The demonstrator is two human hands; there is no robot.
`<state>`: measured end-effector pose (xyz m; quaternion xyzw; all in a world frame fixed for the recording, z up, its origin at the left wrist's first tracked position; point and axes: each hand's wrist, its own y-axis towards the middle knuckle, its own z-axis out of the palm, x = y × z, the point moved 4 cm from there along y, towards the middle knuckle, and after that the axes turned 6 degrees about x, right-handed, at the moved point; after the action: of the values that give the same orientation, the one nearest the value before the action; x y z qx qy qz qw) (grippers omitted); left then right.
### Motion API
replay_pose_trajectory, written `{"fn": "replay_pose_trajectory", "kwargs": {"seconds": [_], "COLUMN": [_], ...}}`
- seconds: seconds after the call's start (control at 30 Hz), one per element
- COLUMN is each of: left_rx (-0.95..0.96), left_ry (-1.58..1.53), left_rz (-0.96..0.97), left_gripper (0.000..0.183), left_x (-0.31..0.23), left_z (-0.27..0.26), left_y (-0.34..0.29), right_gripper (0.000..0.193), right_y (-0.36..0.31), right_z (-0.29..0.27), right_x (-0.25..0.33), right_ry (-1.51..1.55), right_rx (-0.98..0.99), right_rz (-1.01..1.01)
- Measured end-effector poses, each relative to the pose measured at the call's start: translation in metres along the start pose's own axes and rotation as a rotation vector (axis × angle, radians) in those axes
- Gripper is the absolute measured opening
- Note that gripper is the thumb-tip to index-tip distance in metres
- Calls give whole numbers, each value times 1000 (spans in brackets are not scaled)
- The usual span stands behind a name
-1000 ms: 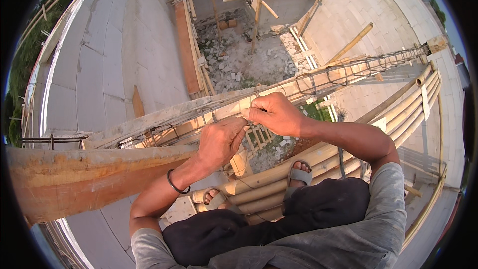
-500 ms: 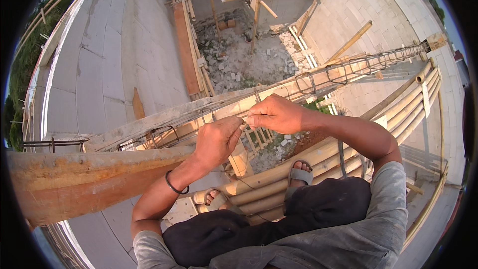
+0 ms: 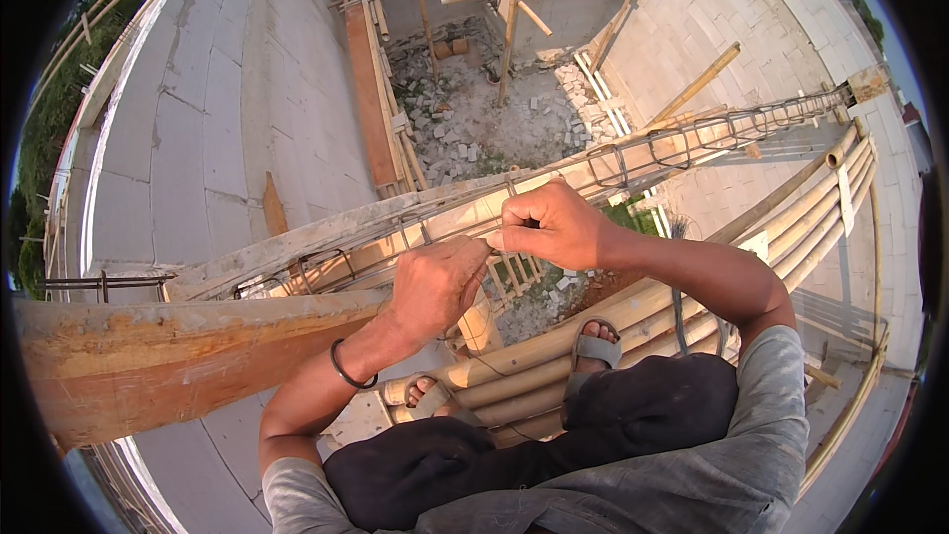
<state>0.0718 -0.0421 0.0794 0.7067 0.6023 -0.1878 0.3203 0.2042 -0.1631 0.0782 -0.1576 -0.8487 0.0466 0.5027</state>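
My left hand (image 3: 431, 285) and my right hand (image 3: 556, 225) meet fingertip to fingertip at the middle of the view, both pinched closed. Whatever lies between the fingers is too small and covered to name. Just beyond them runs a long rebar cage (image 3: 674, 146) with square stirrups, lying along a wooden formwork board (image 3: 571, 174). Below my right forearm hangs a bundle of thin dark wire (image 3: 678, 289). A dark band (image 3: 342, 364) circles my left wrist.
Under my sandalled feet lie bundled bamboo poles (image 3: 633, 333). A thick plywood-faced beam (image 3: 188, 361) juts in from the left. Block walls (image 3: 198, 129) rise on both sides. Far below, broken-block rubble (image 3: 455, 129) covers the ground, with upright bamboo props (image 3: 511, 30).
My right hand has curled a little more and shifted slightly to the right. The left hand has turned slightly, staying against it. My arms and feet are nearly unchanged.
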Motion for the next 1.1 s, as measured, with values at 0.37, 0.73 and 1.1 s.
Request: {"fn": "replay_pose_trajectory", "kwargs": {"seconds": [0.37,0.73,1.1], "left_rx": [167,-98,193], "left_ry": [-297,422,-867], "left_rz": [-286,-102,-434], "left_gripper": [15,13,29], "left_x": [9,-6,27], "left_z": [-3,0,5], "left_y": [2,-4,0], "right_gripper": [36,12,14], "right_y": [-19,-9,-4], "right_z": [6,8,7], "right_x": [24,20,7], "right_ry": [-525,-319,-89], "right_rx": [-486,-364,-209], "right_rz": [-639,-401,-353]}}
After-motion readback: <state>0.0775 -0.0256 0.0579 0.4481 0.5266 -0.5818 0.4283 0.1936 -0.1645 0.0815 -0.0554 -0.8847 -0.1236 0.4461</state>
